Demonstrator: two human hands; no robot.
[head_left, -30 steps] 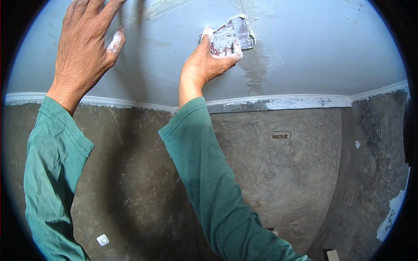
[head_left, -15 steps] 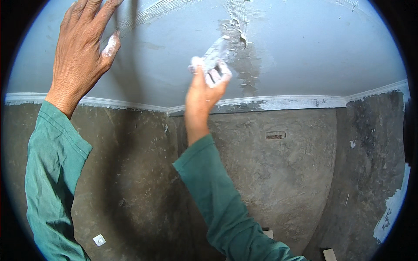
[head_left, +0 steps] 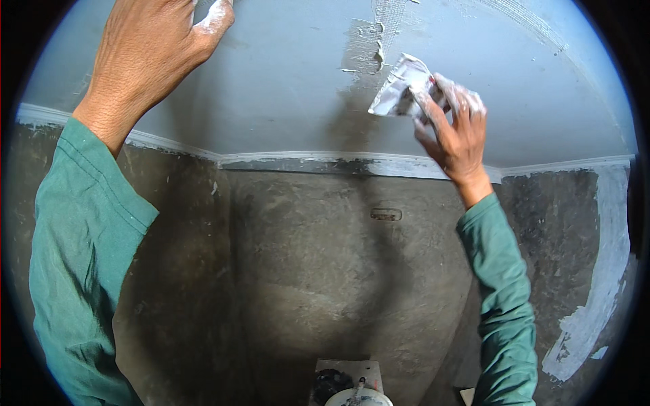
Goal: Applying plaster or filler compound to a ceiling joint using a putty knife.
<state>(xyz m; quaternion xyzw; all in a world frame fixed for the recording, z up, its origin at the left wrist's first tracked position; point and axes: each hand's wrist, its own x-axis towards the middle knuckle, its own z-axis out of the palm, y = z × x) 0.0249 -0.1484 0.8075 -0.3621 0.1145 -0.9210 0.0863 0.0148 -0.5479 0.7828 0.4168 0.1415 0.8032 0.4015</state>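
Observation:
My right hand (head_left: 459,128), its fingers smeared white, grips a flat putty scraper (head_left: 404,88) coated with white paste. The scraper's broad edge points up and left, close under the pale ceiling (head_left: 284,81); whether it touches cannot be told. Just left of it, a grey patch of wet putty (head_left: 362,47) with ridged edges runs along a mesh-taped joint (head_left: 393,12). At the upper left is my left hand (head_left: 145,57), raised toward the ceiling. White paste covers its thumb, but its other fingers are cut off by the picture's edge, so what they hold is hidden.
A white cornice strip (head_left: 406,166) borders the ceiling above rough grey-brown walls (head_left: 305,250). A small recessed box (head_left: 386,214) sits in the far wall. White filler (head_left: 596,284) streaks the right wall. Below stands a round white container (head_left: 359,398) by a board (head_left: 369,371).
My right hand has swung right with the scraper and turned it to point up-left. My left hand has shifted up and right, its fingers leaving the picture. The view has shifted too.

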